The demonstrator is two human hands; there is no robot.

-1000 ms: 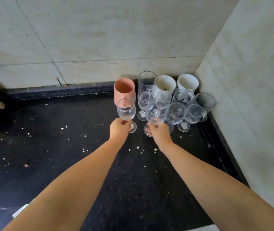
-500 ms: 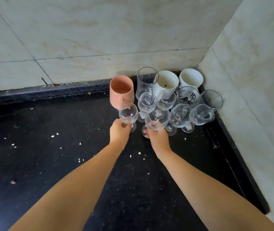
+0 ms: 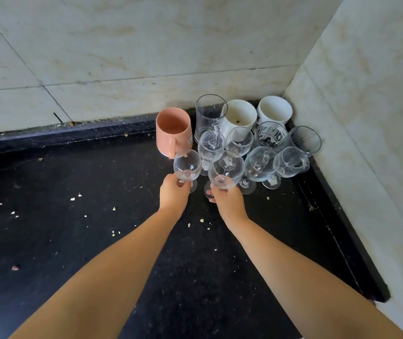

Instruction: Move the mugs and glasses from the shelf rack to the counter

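Left hand point(image 3: 174, 192) & right hand point(image 3: 227, 200) each pinch a wine glass point(image 3: 187, 166) by the stem, just above the counter point(image 3: 97, 228) w/ other glasses just beyond: thin, light, slippery, prob. breakable, so hold low on stems.

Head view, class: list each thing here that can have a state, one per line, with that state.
Left hand: gripping the left wine glass, upright.
Right hand: gripping the right wine glass, upright.
Pink mug: upright, empty, on the counter.
Two white mugs: upright.
Other glasses: upright, empty, clustered in the corner.
Counter: strewn with crumbs.
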